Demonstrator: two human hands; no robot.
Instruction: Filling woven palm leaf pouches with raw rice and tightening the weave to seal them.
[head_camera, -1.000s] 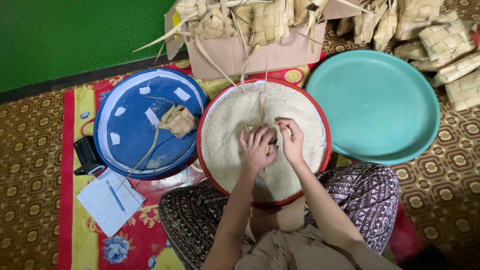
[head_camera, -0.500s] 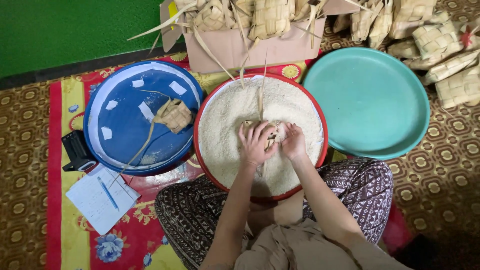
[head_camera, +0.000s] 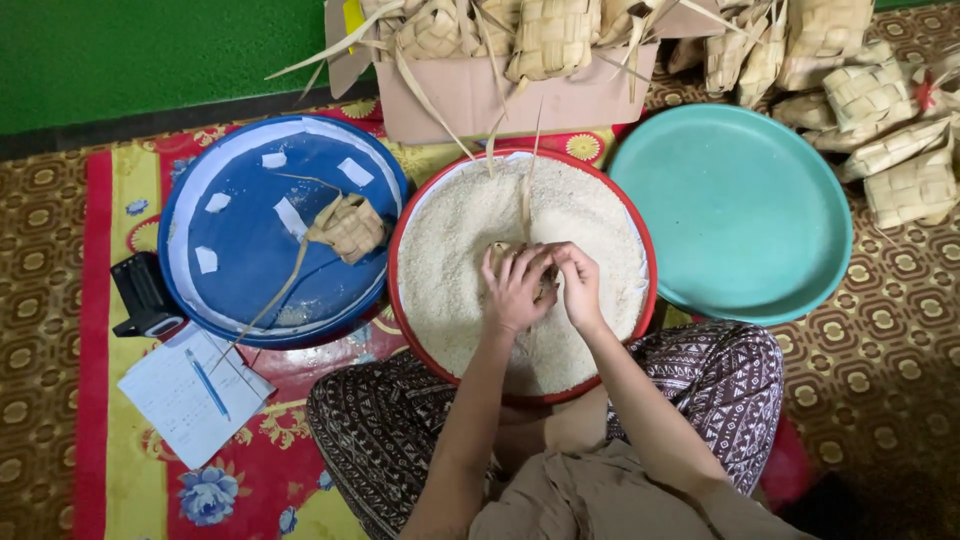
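Both hands, left hand (head_camera: 515, 290) and right hand (head_camera: 580, 285), are pinching a woven leaf pouch (head_camera: 522, 258) together over the middle of the red-rimmed rice basin (head_camera: 640, 230), fingers closed around it.

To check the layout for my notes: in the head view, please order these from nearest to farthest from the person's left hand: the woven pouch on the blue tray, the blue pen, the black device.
From the left hand:
1. Woven pouch, to its left on the blue tray.
2. Blue pen, lower left, on the paper.
3. Black device, far left beside the tray.
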